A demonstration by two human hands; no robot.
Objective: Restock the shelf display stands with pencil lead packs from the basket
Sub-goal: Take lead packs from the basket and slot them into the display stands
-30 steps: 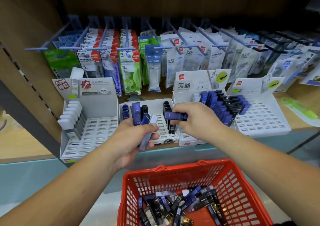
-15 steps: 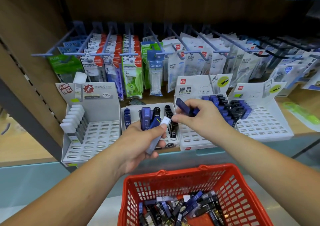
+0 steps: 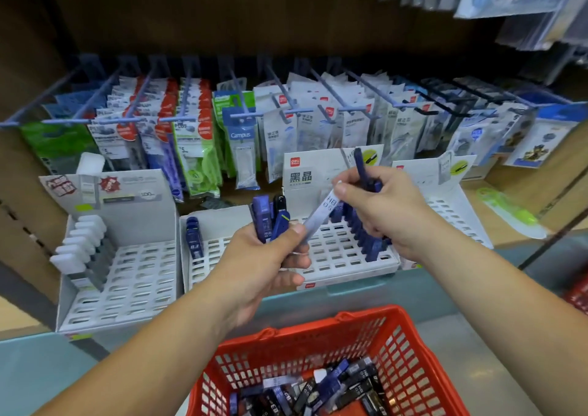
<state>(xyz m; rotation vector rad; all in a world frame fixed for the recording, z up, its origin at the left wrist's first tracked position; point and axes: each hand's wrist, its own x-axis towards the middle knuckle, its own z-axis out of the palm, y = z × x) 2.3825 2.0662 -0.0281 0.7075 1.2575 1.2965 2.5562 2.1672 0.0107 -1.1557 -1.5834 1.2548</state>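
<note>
The sorting-and-slotting step is in hand. Just in front of the white slotted plastic display stand with the black-lettered header card [image 3: 346, 270], the left hand [image 3: 264, 266] curls round a bunch of dark blue and black lead packs [image 3: 269, 218], its thumb pressing the lower end of a pale translucent pack marked HB [image 3: 319, 215]. The right hand [image 3: 385, 215] clamps a slim dark blue pack [image 3: 361, 169] upright and pinches the pale one's upper end. Next, that pack likely needs drawing free and seating upright in a matching open slot. More packs lie in the red plastic mesh basket [image 3: 305, 336] below the stand.
</note>
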